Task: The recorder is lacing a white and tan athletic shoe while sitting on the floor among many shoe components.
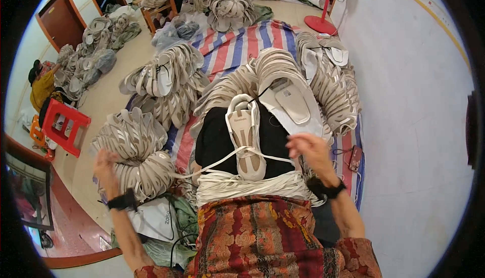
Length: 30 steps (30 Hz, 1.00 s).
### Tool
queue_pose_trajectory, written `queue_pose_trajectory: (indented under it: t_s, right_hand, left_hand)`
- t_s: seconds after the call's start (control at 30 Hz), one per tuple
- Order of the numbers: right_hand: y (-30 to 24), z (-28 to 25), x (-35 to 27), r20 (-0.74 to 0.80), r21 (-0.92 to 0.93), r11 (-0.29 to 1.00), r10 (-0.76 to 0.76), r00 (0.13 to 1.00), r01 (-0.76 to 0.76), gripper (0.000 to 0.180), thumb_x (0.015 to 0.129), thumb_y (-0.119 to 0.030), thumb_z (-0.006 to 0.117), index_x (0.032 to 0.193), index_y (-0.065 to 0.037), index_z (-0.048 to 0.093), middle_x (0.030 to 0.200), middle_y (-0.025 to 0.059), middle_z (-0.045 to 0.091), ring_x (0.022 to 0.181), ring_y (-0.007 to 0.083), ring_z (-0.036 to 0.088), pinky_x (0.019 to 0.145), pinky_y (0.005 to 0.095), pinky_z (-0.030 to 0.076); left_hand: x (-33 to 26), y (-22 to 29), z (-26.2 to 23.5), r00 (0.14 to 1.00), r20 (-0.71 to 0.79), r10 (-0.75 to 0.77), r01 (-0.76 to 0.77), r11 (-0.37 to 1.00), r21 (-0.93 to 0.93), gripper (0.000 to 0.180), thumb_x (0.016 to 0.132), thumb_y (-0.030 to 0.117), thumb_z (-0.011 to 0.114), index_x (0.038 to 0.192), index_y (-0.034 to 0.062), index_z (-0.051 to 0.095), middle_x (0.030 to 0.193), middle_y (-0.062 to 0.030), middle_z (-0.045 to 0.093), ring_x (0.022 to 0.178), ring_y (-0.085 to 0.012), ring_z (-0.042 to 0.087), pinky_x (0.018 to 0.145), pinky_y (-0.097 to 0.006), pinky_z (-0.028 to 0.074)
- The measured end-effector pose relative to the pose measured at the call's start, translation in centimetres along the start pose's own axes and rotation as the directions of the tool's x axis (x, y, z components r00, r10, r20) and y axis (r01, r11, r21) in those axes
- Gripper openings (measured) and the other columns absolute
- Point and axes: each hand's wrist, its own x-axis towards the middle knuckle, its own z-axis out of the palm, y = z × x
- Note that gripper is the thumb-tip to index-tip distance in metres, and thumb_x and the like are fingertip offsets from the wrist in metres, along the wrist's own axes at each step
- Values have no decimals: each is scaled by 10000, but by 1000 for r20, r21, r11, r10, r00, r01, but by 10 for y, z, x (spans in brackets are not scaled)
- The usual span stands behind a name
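A beige and white shoe upper [245, 126] lies toe toward me on a black cloth [212, 136] over my lap. From its knot area a flat cream shoelace [217, 163] runs out to both sides. My left hand [105, 169] is raised far out to the left with curled fingers; the lace leads toward it, its end lost against the pale pile behind. My right hand [309, 151] is just right of the shoe, fingers bent together near the lace's other side; what is between them is too small to make out. A bundle of cream laces [247, 188] lies across my lap.
Strung shoe uppers [136, 146] are heaped at the left, more uppers [333, 91] at the right, on a striped sheet [252, 35]. A red stool [65, 126], a person in yellow [43, 91] and a red fan base [320, 25] stand farther off. A white wall [409, 126] borders the right.
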Motion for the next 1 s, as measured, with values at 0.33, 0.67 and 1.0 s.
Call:
queue_pose_trajectory:
  t_s: [0.33, 0.67, 1.0]
  right_hand:
    - [70, 36, 59, 264, -38, 975, 220, 939, -217, 123, 839, -81, 526, 884, 23, 574, 683, 30, 604, 519, 72, 555, 451, 204, 445]
    - [70, 43, 66, 262, -370, 929, 120, 958, -15, 137, 835, -115, 533, 783, 2, 581, 605, 10, 550, 517, 79, 538, 437, 216, 412]
    - [49, 48, 66, 168, -183, 945, 302, 939, -271, 102, 721, -81, 604, 731, 6, 553, 585, 107, 557, 538, 294, 539, 529, 381, 435]
  left_hand:
    - [-128, 28, 291, 560, 723, -405, 417, 892, 176, 162, 836, 83, 524, 922, -40, 584, 786, -81, 620, 607, -105, 595, 467, -183, 440]
    - [-154, 13, 313, 496, 860, -119, -244, 932, 269, 136, 852, 75, 520, 869, -36, 598, 722, -72, 634, 597, -76, 586, 532, -233, 499]
    - [-148, 10, 305, 569, 741, -357, 328, 925, 193, 136, 843, 58, 528, 898, -42, 603, 768, -71, 634, 649, -109, 617, 544, -212, 508]
